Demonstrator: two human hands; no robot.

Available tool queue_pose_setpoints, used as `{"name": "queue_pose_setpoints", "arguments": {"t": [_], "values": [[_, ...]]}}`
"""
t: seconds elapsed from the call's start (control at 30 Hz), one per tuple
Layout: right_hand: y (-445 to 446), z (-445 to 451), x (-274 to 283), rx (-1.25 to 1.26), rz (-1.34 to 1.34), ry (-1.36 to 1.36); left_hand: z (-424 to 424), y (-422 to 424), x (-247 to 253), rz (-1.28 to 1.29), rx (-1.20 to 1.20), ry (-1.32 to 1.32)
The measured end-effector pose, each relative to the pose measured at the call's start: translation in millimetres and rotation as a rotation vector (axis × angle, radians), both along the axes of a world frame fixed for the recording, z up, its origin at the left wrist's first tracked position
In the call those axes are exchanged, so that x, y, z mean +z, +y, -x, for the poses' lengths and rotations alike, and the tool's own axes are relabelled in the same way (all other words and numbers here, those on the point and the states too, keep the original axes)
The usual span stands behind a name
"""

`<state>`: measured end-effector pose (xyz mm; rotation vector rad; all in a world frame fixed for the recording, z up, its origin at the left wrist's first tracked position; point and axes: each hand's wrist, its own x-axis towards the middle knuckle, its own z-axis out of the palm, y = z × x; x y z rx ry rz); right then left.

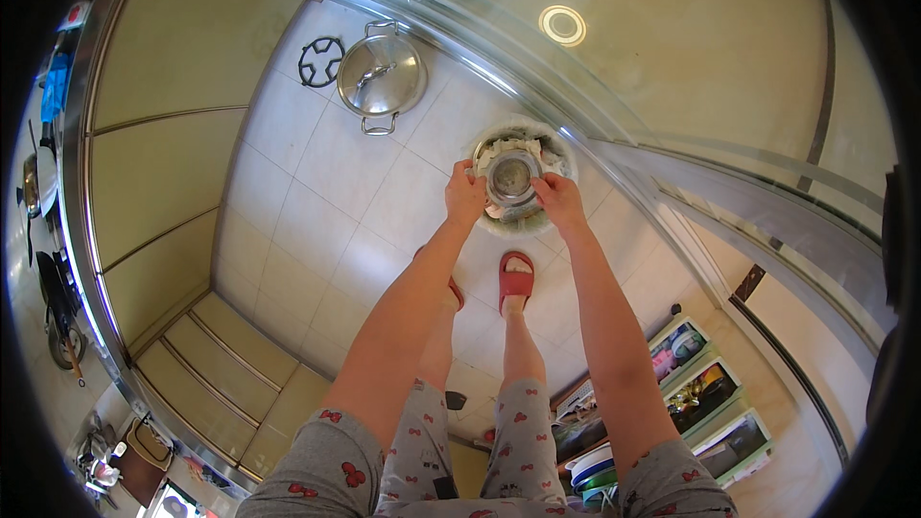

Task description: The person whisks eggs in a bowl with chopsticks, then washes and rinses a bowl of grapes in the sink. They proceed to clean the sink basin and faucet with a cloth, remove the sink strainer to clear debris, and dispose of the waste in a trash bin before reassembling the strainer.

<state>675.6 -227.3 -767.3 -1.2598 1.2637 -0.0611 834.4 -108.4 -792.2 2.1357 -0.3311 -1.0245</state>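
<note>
Both my hands are over a round waste bin lined with a thin plastic bag. Between them is a small round container, metal or glass, with a greyish, dirty-looking middle. My left hand grips its left side, and the fingers of my right hand pinch the right rim. Crumpled, paper-like waste shows around the container inside the bin. What lies directly under the container is hidden.
A lidded steel pot stands on the tiled floor beside a black pan support. Glass sliding panels run along the right. Cabinets and a counter with utensils line the left. A shelf rack stands lower right.
</note>
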Motion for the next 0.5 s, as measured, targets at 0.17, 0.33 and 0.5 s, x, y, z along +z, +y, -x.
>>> {"name": "queue_pose_setpoints", "arguments": {"t": [0.17,0.33,0.5], "values": [[13.8,14.4,7.5,-0.001,0.075,0.059,5.8,-6.7,26.5,-0.044,0.138,0.148],[32.9,26.7,1.6,-0.092,-0.019,0.001,10.9,0.3,24.7,-0.128,-0.021,-0.115],[37.9,23.6,0.9,-0.16,-0.045,-0.06,5.9,2.1,22.2,-0.109,-0.05,-0.094]]}}
